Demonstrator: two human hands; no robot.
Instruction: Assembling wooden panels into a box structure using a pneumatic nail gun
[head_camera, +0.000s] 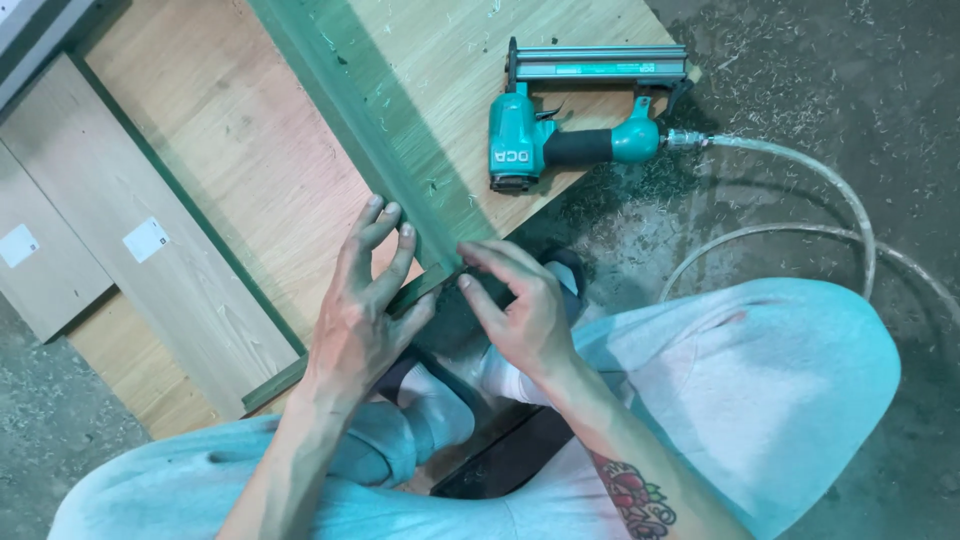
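— What are the hands on?

— A thin green-edged wooden strip (405, 290), standing on its edge against the pale oak-grain plywood panel (260, 150) on the floor. The left hand (365, 310) lies flat along it, fingers spread and open; the right hand (515, 305) pinches the strip's end between thumb and fingertips.

— Surfaces?

— The panel is smooth, with a warm grain; its rim is painted dull green. The grey concrete floor (800, 90) is rough and strewn with shavings.

— Anything close by?

— A teal pneumatic nail gun with a black grip (560, 135) rests on the panel's corner, well apart from the hands — its clear, curling air hose (830, 195) loops across the floor. The person's pale-trousered knees crowd the lower view, hiding the strip's near part.
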